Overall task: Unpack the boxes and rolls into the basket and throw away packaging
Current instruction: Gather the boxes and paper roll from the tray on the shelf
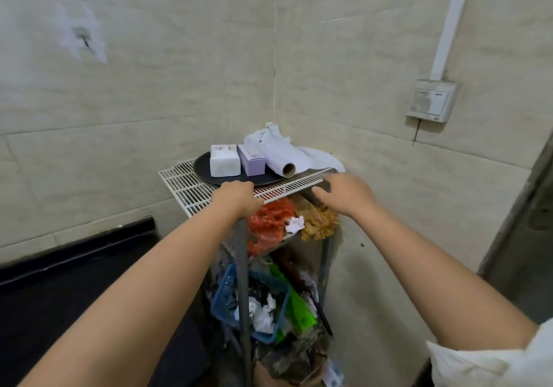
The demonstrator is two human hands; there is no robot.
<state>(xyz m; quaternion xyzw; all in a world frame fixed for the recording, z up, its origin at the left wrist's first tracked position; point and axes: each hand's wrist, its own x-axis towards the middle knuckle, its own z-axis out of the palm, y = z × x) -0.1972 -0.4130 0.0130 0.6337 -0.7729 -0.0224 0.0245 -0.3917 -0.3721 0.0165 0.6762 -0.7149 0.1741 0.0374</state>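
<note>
Care is needed at the wire shelf (191, 189), since the grid is loose-looking and easily tipped: the white box (224, 160), purple box (252, 159) and roll (279, 159) are best lifted one at a time from the dark tray (206, 172) on which they lie side by side. A blue basket (223, 291) is seen on a lower level, already cluttered. The left hand (236, 198) is curled over the shelf's front edge, gripping it. The right hand (344, 195) is held relaxed and empty, just beside the same edge, forearm extended.
</note>
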